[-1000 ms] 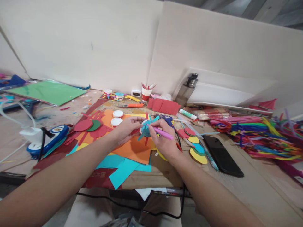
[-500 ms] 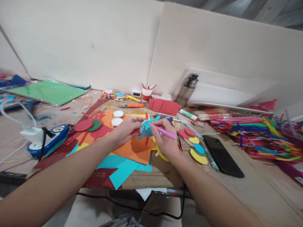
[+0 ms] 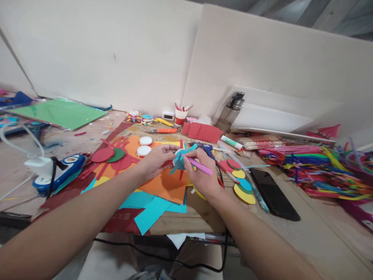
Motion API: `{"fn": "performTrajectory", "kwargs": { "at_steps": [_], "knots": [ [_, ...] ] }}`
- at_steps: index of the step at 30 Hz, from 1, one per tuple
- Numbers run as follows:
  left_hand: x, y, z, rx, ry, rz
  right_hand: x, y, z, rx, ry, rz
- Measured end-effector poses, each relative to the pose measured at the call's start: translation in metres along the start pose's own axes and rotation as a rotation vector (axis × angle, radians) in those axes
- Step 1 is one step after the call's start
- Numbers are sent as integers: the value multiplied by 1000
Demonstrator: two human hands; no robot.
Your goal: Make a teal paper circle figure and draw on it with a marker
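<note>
Closed at its left edge, my left hand (image 3: pixel 159 159) holds a small round paper craft (image 3: pixel 178 160) with a blue top and blue and red strips sticking out. A pink-purple marker (image 3: pixel 201 166) is gripped in my right hand (image 3: pixel 204 175), its tip at the blue top of the craft. Fine marks on that top are too small to read. Under both hands lie orange paper sheets (image 3: pixel 163 188). Two white round lids or cups (image 3: pixel 143 151) stand just behind my left hand. Red paper circles (image 3: pixel 101 154) and a green one (image 3: pixel 117 155) lie to the left.
Blue paper pieces (image 3: pixel 150 214) lie near the front edge. To the right are coloured paper discs (image 3: pixel 244 193), a black phone (image 3: pixel 274 194) and bundled pipe cleaners (image 3: pixel 317 167). Farther back stand a paper cup with pens (image 3: pixel 180 116), a glue stick (image 3: pixel 231 142) and a bottle (image 3: pixel 231 112).
The marker and my right hand have shifted slightly, with the marker's back end now a little lower and farther left. My left hand still holds the craft in nearly the same place.
</note>
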State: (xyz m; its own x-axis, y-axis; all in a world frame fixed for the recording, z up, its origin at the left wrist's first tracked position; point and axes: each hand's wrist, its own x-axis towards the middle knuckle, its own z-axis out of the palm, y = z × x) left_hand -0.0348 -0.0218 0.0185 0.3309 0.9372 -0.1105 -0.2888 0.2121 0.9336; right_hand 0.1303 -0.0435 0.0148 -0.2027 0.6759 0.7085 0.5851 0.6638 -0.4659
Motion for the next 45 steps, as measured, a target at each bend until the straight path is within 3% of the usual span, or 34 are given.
{"fn": "performTrajectory", "kwargs": {
  "at_steps": [45],
  "knots": [
    [1, -3, -3, 7, -15, 4, 2, -2, -3, -32, 24, -7]
  ]
}}
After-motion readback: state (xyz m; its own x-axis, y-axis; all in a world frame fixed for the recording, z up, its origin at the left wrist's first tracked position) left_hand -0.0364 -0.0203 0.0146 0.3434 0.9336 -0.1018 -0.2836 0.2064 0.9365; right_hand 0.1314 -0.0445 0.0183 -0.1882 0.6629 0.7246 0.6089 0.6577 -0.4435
